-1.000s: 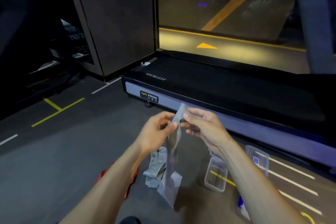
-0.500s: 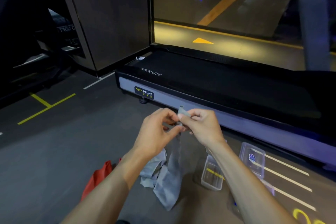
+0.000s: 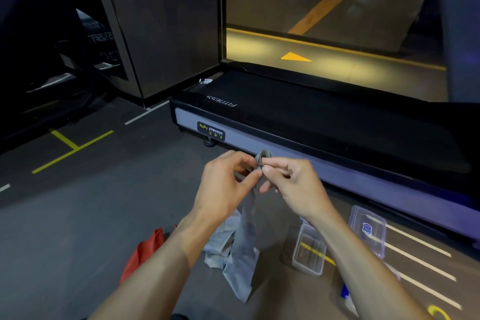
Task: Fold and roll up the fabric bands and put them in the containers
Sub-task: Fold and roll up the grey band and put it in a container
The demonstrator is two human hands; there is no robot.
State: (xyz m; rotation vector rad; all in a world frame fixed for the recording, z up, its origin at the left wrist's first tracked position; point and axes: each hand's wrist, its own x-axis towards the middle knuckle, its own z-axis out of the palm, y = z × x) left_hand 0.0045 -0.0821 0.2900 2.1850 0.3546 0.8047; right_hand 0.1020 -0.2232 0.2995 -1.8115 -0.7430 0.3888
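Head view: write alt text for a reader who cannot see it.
Two hands, left hand and right hand, pinch the top end of a grey fabric band, starting a small roll while the rest hangs toward the floor. Below lie more grey bands, a red band and an open clear container, beside a treadmill.

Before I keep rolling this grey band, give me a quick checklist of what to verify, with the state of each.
1. Both hands on the band: ok, left hand and right hand pinch the grey band at its top.
2. Roll started: ok, small curl at the fingertips.
3. Tail hangs free: ok.
4. Roll tight and even: cannot tell.
5. Open container within view: ok, on the floor, right.
6. Container empty: cannot tell.
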